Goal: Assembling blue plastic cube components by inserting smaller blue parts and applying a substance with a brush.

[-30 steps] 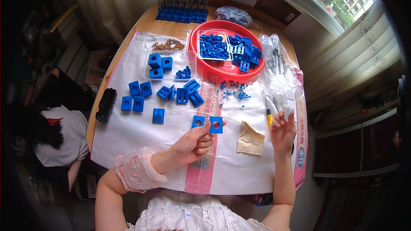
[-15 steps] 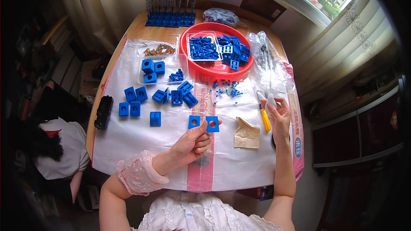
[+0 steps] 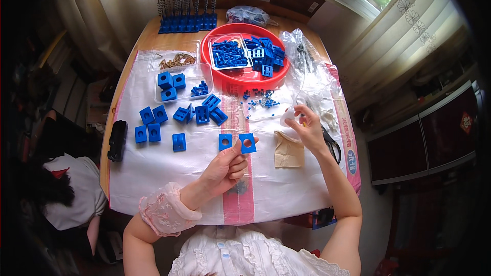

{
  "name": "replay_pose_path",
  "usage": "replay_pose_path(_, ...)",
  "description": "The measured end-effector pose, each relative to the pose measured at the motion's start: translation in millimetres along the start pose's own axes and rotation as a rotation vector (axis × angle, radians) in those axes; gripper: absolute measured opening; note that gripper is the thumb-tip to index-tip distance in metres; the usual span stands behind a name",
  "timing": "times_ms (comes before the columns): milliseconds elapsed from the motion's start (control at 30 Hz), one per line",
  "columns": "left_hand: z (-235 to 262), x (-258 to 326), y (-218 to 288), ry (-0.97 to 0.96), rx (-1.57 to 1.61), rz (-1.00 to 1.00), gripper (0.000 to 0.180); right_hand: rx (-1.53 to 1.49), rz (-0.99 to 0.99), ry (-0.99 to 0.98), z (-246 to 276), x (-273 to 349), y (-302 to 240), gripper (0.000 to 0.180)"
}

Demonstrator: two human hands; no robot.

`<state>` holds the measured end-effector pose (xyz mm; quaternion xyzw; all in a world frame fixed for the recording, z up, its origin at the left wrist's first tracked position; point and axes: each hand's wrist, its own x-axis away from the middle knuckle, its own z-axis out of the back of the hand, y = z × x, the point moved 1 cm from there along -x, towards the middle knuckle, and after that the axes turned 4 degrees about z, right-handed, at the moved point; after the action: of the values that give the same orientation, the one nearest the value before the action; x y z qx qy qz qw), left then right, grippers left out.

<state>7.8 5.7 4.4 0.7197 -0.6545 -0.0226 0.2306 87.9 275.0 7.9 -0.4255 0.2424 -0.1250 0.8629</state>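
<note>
Pinching a blue square block with a round hole (image 3: 247, 136) between thumb and fingers, the left hand (image 3: 221, 171) holds it above the white woven sheet (image 3: 199, 207), hole facing up toward the eyes. Its sides look nearly equal, so no long axis stands out. The right hand (image 3: 308, 129), apart from the left, has its fingertips closed on a small translucent white container (image 3: 287, 118), perhaps a squeeze bottle; the fingers hide much of it, and I cannot tell where its tip points. From that container, the held block lies to the left and closer to the body, with a gap between. A similar holed block (image 3: 222, 137) sits just left of the held one, while folded brown paper (image 3: 289, 153) lies below the right hand.
</note>
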Motion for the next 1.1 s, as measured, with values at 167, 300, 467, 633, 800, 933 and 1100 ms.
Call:
replay_pose_path(167, 1, -1, 0, 0.011, 0.013, -0.008, 0.056, 0.018, -0.002, -0.053, -7, -1, 8, 0.025)
replay_pose_path(300, 1, -1, 0, 0.015, 0.014, -0.001, 0.055, -0.095, -0.006, -0.051, -14, 0, 18, 0.027)
replay_pose_path(467, 0, 0, 0, 0.023, 0.017, 0.003, 0.053, -0.092, 0.009, -0.047, -15, 1, 21, 0.026)
replay_pose_path(633, 2, -1, 0, 0.020, 0.024, 0.003, 0.052, -0.062, 0.032, -0.053, -13, 0, 13, 0.027)
replay_pose_path(800, 2, -1, 0, 0.020, 0.025, -0.002, 0.052, -0.015, 0.006, -0.076, -10, -2, -4, 0.032)
replay_pose_path(933, 2, -3, 0, 0.022, 0.030, 0.002, 0.052, 0.021, 0.003, -0.087, -7, -2, -6, 0.036)
replay_pose_path(1100, 2, -3, 1, 0.027, 0.032, -0.002, 0.053, -0.003, -0.040, -0.005, 10, 3, -17, 0.049)
